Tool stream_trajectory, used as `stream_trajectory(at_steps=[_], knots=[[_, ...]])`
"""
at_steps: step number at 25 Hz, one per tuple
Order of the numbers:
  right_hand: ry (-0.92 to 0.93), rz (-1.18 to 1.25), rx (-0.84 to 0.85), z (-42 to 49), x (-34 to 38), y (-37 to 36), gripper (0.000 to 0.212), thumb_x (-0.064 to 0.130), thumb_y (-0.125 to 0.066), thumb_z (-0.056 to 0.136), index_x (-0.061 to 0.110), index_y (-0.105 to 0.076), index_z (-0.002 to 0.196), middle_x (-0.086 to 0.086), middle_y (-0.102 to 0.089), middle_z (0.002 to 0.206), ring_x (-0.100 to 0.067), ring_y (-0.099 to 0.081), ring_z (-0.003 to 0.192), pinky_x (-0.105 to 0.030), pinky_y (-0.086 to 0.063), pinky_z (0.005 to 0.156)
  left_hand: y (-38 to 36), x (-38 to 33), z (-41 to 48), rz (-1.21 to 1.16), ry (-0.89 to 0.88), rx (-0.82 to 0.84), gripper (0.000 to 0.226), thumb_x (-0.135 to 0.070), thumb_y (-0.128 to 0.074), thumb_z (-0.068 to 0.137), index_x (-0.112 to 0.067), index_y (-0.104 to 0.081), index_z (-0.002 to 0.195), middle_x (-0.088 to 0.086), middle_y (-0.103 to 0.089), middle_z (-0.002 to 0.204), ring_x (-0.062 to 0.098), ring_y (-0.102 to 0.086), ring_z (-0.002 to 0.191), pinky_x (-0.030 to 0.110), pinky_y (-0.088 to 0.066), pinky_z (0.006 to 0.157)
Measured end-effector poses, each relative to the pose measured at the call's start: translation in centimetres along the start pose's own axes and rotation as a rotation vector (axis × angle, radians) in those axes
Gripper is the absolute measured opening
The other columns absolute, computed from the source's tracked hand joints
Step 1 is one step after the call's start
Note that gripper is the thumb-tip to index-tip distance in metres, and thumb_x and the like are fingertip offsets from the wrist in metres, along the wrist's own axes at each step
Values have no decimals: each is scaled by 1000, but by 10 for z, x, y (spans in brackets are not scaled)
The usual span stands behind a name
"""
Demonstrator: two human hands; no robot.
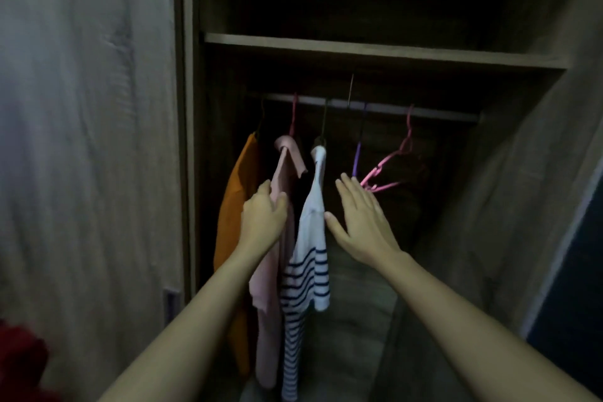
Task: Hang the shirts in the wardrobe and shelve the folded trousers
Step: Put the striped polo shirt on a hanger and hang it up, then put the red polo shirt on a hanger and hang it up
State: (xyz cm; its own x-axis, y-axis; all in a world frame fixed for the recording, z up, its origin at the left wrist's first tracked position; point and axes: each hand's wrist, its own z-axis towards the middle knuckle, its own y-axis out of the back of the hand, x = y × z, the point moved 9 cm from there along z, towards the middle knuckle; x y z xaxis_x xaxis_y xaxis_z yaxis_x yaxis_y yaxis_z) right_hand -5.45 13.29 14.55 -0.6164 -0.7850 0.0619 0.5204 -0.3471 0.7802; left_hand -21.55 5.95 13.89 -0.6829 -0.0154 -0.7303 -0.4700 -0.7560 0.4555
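Note:
Three shirts hang from the rail (424,112) inside the dark wardrobe: an orange one (233,215) at the left, a pink one (287,173) in the middle, and a white shirt with navy stripes (310,258) to its right. My left hand (262,217) grips the pink shirt's shoulder, fingers curled around the cloth. My right hand (360,222) is spread flat just right of the striped shirt, thumb at its sleeve edge. An empty purple hanger (357,157) and an empty pink hanger (388,166) hang further right. No trousers are in sight.
A wooden shelf (375,50) spans the wardrobe above the rail. The wardrobe's side panel (189,140) stands at the left with a pale wall beyond it. Some red fabric (23,362) shows at the bottom left. The open door panel (538,189) is at the right.

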Motion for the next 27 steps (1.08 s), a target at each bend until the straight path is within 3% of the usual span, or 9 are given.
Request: stream_trajectory(at_steps=[2,6,10,15,21,27], knots=[[51,64,68,-25,28,-20,78,57,-18,85,10,-19,148,-6,-17,157,-17,-11,146,-30,-2,115,16,29,-37,21,80,-32,50,-24,-47,97,-3,-38,141,16,-50,140,30,-47,129,31,-35,104],[136,181,193,-74,97,-79,78,54,-25,84,3,-31,143,-14,-31,151,-26,-27,141,-40,-20,117,52,94,-116,138,181,-25,50,-24,-49,96,-3,-39,141,16,-50,140,29,-48,128,32,-35,105],[192,310,383,-110,191,-133,71,51,-29,94,8,-12,149,-8,-11,158,-19,-9,146,-31,-6,117,123,171,-181,336,307,-21,54,-29,-47,98,-4,-35,143,14,-40,147,26,-38,136,31,-28,110],[295,402,497,-114,313,-174,72,49,-31,97,8,-5,149,-8,-4,159,-19,-4,147,-33,-5,119,227,250,-226,557,450,-15,59,-30,-43,99,-2,-25,147,17,-26,154,31,-24,142,34,-23,112],[439,450,577,-97,441,-233,75,53,-30,94,7,-7,149,-8,-5,159,-19,-4,147,-33,-4,118,325,342,-236,698,542,-38,59,-33,-41,99,-5,-23,148,14,-21,156,29,-18,145,39,-21,114],[418,485,702,-54,527,-326,72,48,-33,96,5,-10,149,-12,-9,158,-21,-6,146,-35,-8,119,372,455,-197,891,482,146,65,-46,-30,98,-9,-16,150,8,-14,159,24,-9,147,42,-14,117]])
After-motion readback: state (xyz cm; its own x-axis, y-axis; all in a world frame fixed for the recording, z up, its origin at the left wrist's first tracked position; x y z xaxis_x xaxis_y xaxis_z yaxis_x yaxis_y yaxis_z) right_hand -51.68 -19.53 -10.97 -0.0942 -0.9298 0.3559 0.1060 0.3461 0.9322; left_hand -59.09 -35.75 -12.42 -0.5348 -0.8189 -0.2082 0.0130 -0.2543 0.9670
